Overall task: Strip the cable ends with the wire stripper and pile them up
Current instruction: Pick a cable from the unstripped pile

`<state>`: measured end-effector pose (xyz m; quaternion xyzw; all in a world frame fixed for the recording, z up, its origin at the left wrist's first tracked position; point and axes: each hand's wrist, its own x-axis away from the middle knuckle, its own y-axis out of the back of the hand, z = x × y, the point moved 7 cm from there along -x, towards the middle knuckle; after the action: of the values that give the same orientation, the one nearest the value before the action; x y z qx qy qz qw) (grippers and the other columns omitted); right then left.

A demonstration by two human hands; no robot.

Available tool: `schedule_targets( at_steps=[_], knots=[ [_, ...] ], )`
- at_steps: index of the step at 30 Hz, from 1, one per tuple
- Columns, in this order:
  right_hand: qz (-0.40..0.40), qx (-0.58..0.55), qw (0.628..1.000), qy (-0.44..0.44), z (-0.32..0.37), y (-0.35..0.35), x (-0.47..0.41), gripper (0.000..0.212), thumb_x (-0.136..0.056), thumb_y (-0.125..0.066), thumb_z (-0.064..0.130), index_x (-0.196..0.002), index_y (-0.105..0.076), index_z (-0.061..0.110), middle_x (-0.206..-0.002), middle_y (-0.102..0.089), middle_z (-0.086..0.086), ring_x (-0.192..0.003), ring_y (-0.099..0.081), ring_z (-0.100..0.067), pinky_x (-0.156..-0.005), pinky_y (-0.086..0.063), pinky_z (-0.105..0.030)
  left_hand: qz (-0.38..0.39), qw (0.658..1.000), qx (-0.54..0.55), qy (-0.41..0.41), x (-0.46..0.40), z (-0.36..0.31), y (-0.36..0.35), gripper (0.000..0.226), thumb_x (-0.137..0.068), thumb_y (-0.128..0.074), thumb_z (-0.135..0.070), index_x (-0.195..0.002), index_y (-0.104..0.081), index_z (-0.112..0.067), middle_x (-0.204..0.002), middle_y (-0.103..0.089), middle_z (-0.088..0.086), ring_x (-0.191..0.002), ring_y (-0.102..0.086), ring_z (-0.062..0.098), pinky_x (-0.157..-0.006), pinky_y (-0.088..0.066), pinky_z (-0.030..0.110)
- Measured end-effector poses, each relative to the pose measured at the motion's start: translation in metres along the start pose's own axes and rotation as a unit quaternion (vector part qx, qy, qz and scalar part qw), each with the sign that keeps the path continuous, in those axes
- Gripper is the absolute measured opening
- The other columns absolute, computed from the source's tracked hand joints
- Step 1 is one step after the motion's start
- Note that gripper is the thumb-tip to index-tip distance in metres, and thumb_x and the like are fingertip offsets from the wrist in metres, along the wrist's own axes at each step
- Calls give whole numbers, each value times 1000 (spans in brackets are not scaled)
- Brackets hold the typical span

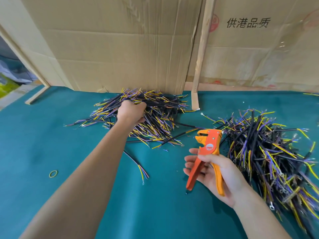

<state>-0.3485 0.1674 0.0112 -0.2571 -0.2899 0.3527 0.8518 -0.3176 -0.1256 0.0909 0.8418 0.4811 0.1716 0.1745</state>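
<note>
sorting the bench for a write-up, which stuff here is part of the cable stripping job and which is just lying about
Part of the job:
- wire stripper, held by the right hand
- far cable pile, with the left hand reaching into it
- right cable pile
- loose cable on the green mat

Lying about:
- rubber band
- cardboard sheets
- wooden strip

Teal felt tabletop, creased cardboard sheets upright behind, wooden strip leaning, rubber band lying flat
</note>
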Motion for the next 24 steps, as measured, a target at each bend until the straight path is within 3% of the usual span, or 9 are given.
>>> schedule_targets(
  at_steps=[3, 6, 10, 15, 19, 22, 24],
  knots=[
    [5, -3, 1000, -2, 1, -1, 1, 60, -71, -69, 8, -127, -58, -11, -105, -69, -34, -81, -70, -37, -72, -62, -44, 60, 989, 135, -2, 43, 1, -7, 23, -96, -55, -12, -74, -60, -6, -54, -64, 3, -46, -67, 16, -35, -39, 16],
    [13, 6, 1000, -2, 3, 0, 3, 57, -74, -67, 9, -127, -58, -10, -110, -70, -32, -79, -70, -35, -70, -61, -41, 114, 976, 180, -55, 101, 10, -26, 21, -100, -54, -9, -81, -61, -5, -60, -70, 3, -52, -69, 15, -38, -43, 19],
    [48, -17, 998, 24, 15, -3, 9, 58, -73, -69, 11, -127, -59, -8, -127, -66, -31, -80, -70, -31, -74, -61, -40, 170, 971, 141, -92, 163, 37, -60, 8, -99, -58, -6, -93, -63, -8, -71, -73, 4, -57, -71, 18, -41, -45, 24],
    [85, -74, 992, 58, 28, -3, 12, 52, -79, -65, 12, -128, -58, -8, -133, -60, -34, -85, -68, -33, -77, -59, -38, 190, 965, 61, -170, 197, 66, -68, 15, -94, -64, -6, -85, -65, -18, -69, -72, 3, -51, -68, 18, -46, -44, 18],
    [106, -49, 992, 55, 30, -4, 14, 57, -75, -72, 14, -126, -62, -9, -135, -58, -35, -89, -67, -31, -76, -57, -38, 261, 949, 86, -155, 206, 74, -72, 3, -85, -65, -23, -83, -66, -24, -65, -72, 5, -54, -71, 26, -59, -56, 30],
    [152, -32, 987, 49, 31, -9, 18, 67, -74, -81, 20, -130, -59, -10, -138, -55, -35, -86, -64, -30, -78, -55, -39, 325, 929, 89, -153, 208, 67, -75, 19, -84, -64, -42, -81, -70, -24, -68, -74, 4, -61, -72, 24, -58, -53, 30],
    [170, 1, 984, 49, 31, -12, 20, 69, -76, -81, 24, -132, -58, -10, -139, -55, -35, -82, -64, -29, -77, -55, -38, 322, 926, 122, -157, 205, 56, -75, 29, -85, -61, -52, -83, -72, -25, -71, -72, -1, -65, -70, 17, -51, -48, 28]
  ],
)
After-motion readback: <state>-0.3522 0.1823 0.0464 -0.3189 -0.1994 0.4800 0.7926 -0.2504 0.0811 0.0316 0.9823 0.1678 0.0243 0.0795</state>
